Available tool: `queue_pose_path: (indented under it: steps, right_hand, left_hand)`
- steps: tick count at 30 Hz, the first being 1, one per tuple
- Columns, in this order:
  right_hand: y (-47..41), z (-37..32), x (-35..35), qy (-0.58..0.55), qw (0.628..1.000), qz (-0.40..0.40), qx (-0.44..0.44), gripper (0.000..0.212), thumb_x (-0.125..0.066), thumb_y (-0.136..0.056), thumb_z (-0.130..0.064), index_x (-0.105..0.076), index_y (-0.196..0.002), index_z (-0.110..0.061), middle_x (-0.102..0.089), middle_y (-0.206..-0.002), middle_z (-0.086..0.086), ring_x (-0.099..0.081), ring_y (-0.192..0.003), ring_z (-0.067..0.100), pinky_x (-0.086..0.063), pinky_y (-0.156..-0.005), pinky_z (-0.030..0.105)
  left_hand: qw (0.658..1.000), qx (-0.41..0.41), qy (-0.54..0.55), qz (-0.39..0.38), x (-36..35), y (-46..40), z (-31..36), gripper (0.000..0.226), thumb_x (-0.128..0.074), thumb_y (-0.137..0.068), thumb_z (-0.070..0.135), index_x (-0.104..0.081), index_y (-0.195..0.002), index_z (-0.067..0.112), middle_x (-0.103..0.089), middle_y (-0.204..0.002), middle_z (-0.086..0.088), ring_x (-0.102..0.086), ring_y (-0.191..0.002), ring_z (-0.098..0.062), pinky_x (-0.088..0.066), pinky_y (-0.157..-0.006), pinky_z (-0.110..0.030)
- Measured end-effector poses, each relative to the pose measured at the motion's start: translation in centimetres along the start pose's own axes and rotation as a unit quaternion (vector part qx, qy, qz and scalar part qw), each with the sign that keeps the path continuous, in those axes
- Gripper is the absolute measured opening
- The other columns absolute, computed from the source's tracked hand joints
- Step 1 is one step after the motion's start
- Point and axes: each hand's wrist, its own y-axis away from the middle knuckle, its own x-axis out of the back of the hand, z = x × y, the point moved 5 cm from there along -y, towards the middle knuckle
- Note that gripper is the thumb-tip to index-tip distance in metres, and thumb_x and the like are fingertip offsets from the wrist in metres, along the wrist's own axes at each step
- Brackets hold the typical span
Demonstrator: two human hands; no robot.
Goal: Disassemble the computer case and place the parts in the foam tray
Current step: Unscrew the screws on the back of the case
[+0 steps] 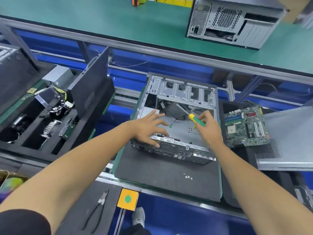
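Computer case [179, 116] lies open on dark mat [162, 180], side panel off, interior bare apart from loose cables. Left hand [147, 128] rests on case's near rim, fingers spread, thumb over edge, grasping nothing. Right hand [209, 128] above case interior, pinching screwdriver [193, 116] by yellow-green handle, shaft angled into case. Motherboard [245, 126] right of case. Foam tray [44, 119] left of case, parts in slots. Screws [188, 176] on mat near case. Cutters [98, 209] near-left of case.
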Motion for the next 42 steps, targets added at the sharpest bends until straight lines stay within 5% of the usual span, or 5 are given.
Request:
queue_pose_path:
  steps: [10, 17, 23, 27, 42]
  right_hand:
    - [2.9, -4.8, -3.5, -0.151, 0.980, -0.083, 0.099, 0.024, -0.055, -0.092, -0.018, -0.038, -0.102, -0.034, -0.063, -0.094, -0.004, -0.060, -0.062, 0.005, -0.048, -0.053, 0.024]
    - [5.2, -5.2, -3.0, -0.081, 0.960, -0.174, 0.205, 0.053, -0.055, -0.078, -0.036, -0.037, -0.127, -0.045, -0.053, -0.128, -0.014, -0.057, -0.112, 0.007, -0.052, -0.088, 0.036]
    - [6.5, -4.6, -4.3, 0.077, 0.913, -0.302, 0.262, 0.081, -0.057, -0.075, -0.016, -0.019, -0.141, -0.042, -0.057, -0.112, -0.017, -0.057, -0.067, -0.006, -0.040, -0.055, 0.031]
    - [5.3, -3.6, -3.4, 0.049, 0.929, -0.300, 0.213, 0.081, -0.066, -0.086, -0.016, -0.015, -0.147, -0.032, -0.050, -0.136, 0.002, -0.059, -0.113, 0.015, -0.054, -0.083, 0.037]
    - [5.2, -2.3, -3.6, 0.084, 0.928, -0.293, 0.216, 0.022, -0.054, -0.095, -0.019, -0.055, -0.116, -0.018, -0.071, -0.101, -0.001, -0.063, -0.095, 0.026, -0.050, -0.090, 0.044]
  left_hand:
    - [0.757, 0.300, 0.517, 0.265, 2.6, -5.3, 5.5, 0.050, -0.041, -0.106, 0.053, -0.067, -0.121, 0.013, -0.071, -0.117, -0.006, -0.062, -0.118, -0.021, -0.035, -0.117, -0.049]
    - [0.604, 0.308, 0.571, 0.464, 2.6, -3.9, 7.8, 0.027, -0.046, -0.109, 0.031, -0.054, -0.119, 0.008, -0.072, -0.090, 0.004, -0.069, -0.080, -0.002, -0.054, -0.074, -0.020]
    - [0.526, 0.347, 0.547, 0.551, -0.4, 0.4, 9.8, 0.017, -0.043, -0.109, 0.036, -0.043, -0.122, 0.025, -0.064, -0.075, 0.004, -0.065, -0.067, -0.025, -0.054, -0.063, -0.038]
    - [0.532, 0.402, 0.480, 0.571, -3.9, 2.6, 12.5, 0.015, -0.044, -0.107, 0.040, -0.048, -0.118, 0.032, -0.058, -0.072, 0.003, -0.052, -0.052, -0.016, -0.043, -0.049, -0.032]
    - [0.667, 0.382, 0.497, 0.403, -10.6, 0.7, 18.6, 0.047, -0.042, -0.108, 0.028, -0.040, -0.143, 0.060, -0.053, -0.066, -0.007, -0.045, -0.046, -0.018, -0.043, -0.045, -0.030]
